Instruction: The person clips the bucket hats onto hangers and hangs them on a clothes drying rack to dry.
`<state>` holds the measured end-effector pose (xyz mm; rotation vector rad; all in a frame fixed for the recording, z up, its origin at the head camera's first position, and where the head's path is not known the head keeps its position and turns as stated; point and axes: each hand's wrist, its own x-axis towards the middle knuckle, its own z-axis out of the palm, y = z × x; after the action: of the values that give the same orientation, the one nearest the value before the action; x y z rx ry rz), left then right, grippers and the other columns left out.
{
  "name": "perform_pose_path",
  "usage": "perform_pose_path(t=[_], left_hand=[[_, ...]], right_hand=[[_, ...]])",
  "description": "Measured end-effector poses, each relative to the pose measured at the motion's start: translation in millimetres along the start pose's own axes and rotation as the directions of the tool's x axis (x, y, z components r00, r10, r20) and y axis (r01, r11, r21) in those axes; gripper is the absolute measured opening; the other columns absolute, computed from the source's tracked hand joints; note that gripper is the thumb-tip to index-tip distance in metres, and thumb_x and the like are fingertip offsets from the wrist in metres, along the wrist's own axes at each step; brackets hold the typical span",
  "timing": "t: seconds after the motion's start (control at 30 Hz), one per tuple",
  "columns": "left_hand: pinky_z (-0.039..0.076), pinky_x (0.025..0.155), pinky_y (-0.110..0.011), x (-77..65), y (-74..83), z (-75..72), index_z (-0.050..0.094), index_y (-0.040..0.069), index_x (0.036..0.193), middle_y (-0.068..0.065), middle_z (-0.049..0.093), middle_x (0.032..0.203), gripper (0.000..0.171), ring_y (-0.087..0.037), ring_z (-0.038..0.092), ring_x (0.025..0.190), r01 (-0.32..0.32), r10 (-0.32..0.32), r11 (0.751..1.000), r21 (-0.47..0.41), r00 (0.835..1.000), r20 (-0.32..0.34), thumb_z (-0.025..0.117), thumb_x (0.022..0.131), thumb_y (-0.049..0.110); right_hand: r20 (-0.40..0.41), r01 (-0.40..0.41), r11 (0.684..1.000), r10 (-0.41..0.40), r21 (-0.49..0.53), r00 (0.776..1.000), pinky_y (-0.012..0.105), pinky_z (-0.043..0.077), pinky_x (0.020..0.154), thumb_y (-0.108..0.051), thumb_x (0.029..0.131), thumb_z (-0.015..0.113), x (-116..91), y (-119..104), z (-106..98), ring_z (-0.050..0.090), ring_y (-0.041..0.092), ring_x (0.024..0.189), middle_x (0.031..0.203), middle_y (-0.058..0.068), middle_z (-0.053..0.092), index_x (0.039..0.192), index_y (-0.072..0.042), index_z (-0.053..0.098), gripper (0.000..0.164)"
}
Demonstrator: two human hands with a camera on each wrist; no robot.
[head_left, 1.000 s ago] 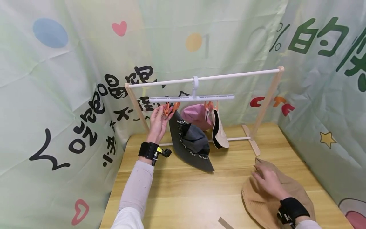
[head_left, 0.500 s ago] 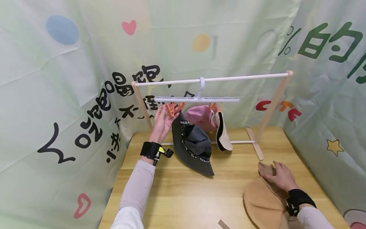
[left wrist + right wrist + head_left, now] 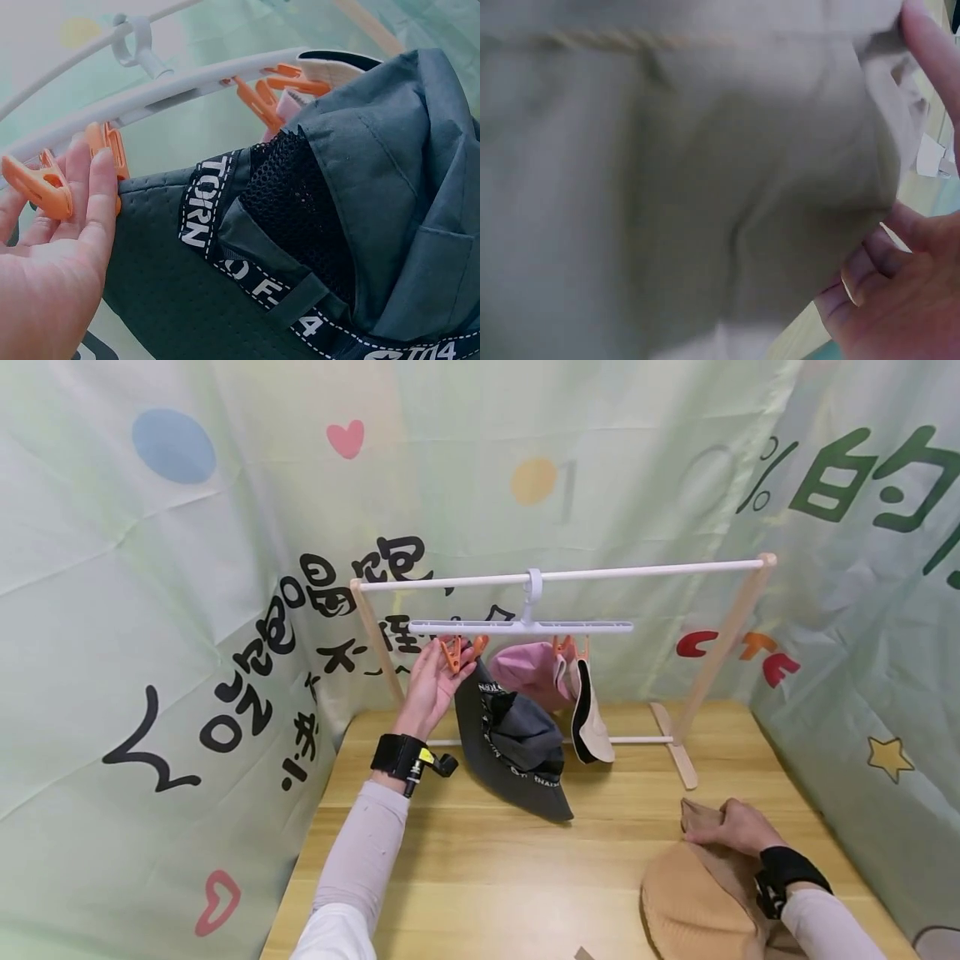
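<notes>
My left hand [image 3: 432, 687] is raised at the left end of a white hanger bar [image 3: 517, 627], its fairly straight fingers behind and against an orange clip [image 3: 46, 189]. Beside those fingers, a second orange clip [image 3: 114, 154] holds the brim of a dark grey bucket hat [image 3: 517, 739], which hangs tilted with its lettered band showing. My right hand [image 3: 738, 828] pinches the edge of a large brown hat [image 3: 697, 893] at the right of the table. The hat's pale cloth fills most of the right wrist view, with the thumb and fingers on either side of its edge.
The hanger hooks over the rail of a stand [image 3: 652, 572] with wooden legs. A pink hat [image 3: 528, 670] and a cream hat with black lining [image 3: 592, 718] hang from its right half on orange clips. A brown strip [image 3: 583, 953] lies at the table's [image 3: 480, 893] front edge.
My right hand has gone from lying over the brown hat to gripping its far edge, folding the brim up. My left hand stays by the clip, which has tilted slightly. The head view has shifted.
</notes>
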<state>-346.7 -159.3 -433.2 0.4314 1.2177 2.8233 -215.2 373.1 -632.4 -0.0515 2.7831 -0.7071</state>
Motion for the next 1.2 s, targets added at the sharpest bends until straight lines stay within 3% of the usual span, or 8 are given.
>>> perform_pose_path(t=[0.27, 0.53, 0.7, 0.8, 1.03, 1.2], left_hand=[[0.049, 0.100, -0.043, 3.1, 2.0, 1.4, 0.047, 0.006, 0.139, -0.019, 0.053, 0.133, 0.043, -0.024, 0.061, 0.110, 0.029, -0.030, 1.000, 0.006, 0.999, 0.017, 0.040, 0.107, 0.033], [0.049, 0.099, -0.044, 6.6, 3.1, 0.7, 0.054, 0.011, 0.123, -0.016, 0.053, 0.126, 0.030, -0.024, 0.062, 0.108, 0.016, -0.016, 1.000, 0.004, 1.000, 0.001, 0.044, 0.105, 0.033], [0.052, 0.095, -0.039, 7.9, 3.8, -0.4, 0.059, 0.007, 0.122, -0.011, 0.056, 0.118, 0.033, -0.021, 0.061, 0.106, 0.040, -0.040, 0.999, 0.025, 0.999, 0.021, 0.050, 0.102, 0.032], [0.055, 0.090, -0.035, 7.6, 4.9, -3.3, 0.059, 0.003, 0.123, -0.011, 0.061, 0.115, 0.036, -0.021, 0.062, 0.104, 0.039, -0.041, 0.997, 0.073, 0.999, 0.036, 0.053, 0.101, 0.032], [0.056, 0.085, -0.031, 6.3, 7.1, -6.7, 0.060, 0.000, 0.117, -0.016, 0.066, 0.114, 0.032, -0.022, 0.065, 0.101, 0.046, -0.064, 0.984, 0.171, 0.993, 0.099, 0.061, 0.099, 0.026], [0.056, 0.082, -0.029, 6.0, 8.2, -6.1, 0.061, 0.000, 0.122, -0.014, 0.068, 0.113, 0.035, -0.022, 0.065, 0.099, 0.077, -0.109, 0.972, 0.221, 0.985, 0.134, 0.060, 0.099, 0.026]], right_hand=[[0.098, 0.014, 0.994, -0.025, 0.111, 0.995, 0.042, 0.052, 0.068, -0.042, 0.080, 0.080, 2, -2, -4, 0.060, 0.033, 0.085, 0.095, 0.028, 0.062, 0.113, 0.026, 0.050, 0.081], [0.119, 0.120, 0.956, -0.156, 0.267, 0.981, 0.032, 0.050, 0.065, -0.025, 0.086, 0.077, -3, -7, -16, 0.058, 0.019, 0.078, 0.091, 0.013, 0.066, 0.117, 0.019, 0.055, 0.058], [0.161, 0.156, 0.903, -0.236, 0.400, 0.958, 0.031, 0.052, 0.058, -0.020, 0.092, 0.070, -3, -16, -24, 0.061, 0.018, 0.067, 0.078, 0.009, 0.064, 0.101, 0.008, 0.060, 0.031], [0.172, 0.172, 0.876, -0.275, 0.451, 0.946, 0.028, 0.048, 0.055, -0.021, 0.096, 0.065, -4, -26, -31, 0.056, 0.014, 0.062, 0.072, 0.005, 0.057, 0.091, 0.004, 0.054, 0.029], [0.079, 0.292, 0.811, -0.381, 0.507, 0.921, 0.028, 0.042, 0.057, -0.018, 0.100, 0.061, -6, -56, -40, 0.050, 0.015, 0.061, 0.072, 0.006, 0.048, 0.092, 0.002, 0.051, 0.024], [0.022, 0.348, 0.826, -0.398, 0.442, 0.917, 0.028, 0.036, 0.058, -0.022, 0.099, 0.062, -11, -81, -45, 0.042, 0.015, 0.062, 0.073, 0.006, 0.039, 0.089, -0.003, 0.047, 0.026]])
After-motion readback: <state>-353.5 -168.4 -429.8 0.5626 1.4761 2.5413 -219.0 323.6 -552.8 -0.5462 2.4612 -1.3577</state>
